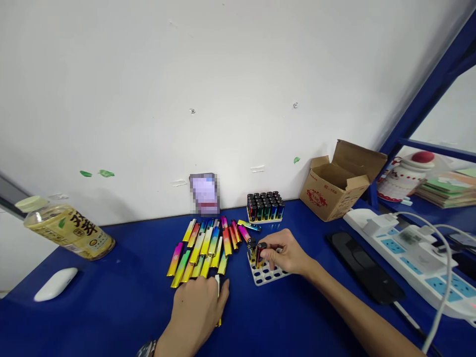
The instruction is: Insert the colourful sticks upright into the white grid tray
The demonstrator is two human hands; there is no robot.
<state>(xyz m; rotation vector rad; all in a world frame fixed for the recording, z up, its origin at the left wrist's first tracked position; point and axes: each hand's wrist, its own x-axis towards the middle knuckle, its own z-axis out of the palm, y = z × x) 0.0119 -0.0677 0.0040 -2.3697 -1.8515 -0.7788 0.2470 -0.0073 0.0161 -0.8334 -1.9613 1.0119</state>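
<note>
Nearest the camera, the person's left hand (199, 310) lies palm down on the blue table (111, 302), its fingers curled over one slim lighter whose yellow end shows below the hand and whose pale end shows between the fingertips; the hand is closed on that lighter. Just beyond its knuckles lies a spread of colourful metallic lighters (206, 248), yellow, green, pink and orange, laid side by side in rough rows.

To the right of that spread, the right hand (284, 255) rests over a white plastic tray with round holes (266, 275). Its thumb and fingers pinch a dark-topped lighter (260, 253) that stands upright in the tray, beside another already standing there. Most of the tray's holes are bare.

Farther back, near the wall, a second tray packed full of upright black-capped lighters (265, 206) stands just behind the loose ones. To its right sits an open brown cardboard box (340, 186), and along the right edge a white power strip with blue sockets (409, 255) lies beside a flat black object (362, 267).

On the left, a white computer mouse (55, 283) lies near the table edge, with a yellowish tea bottle (67, 228) lying tilted behind it. A plain white wall (186, 74) closes the scene.
</note>
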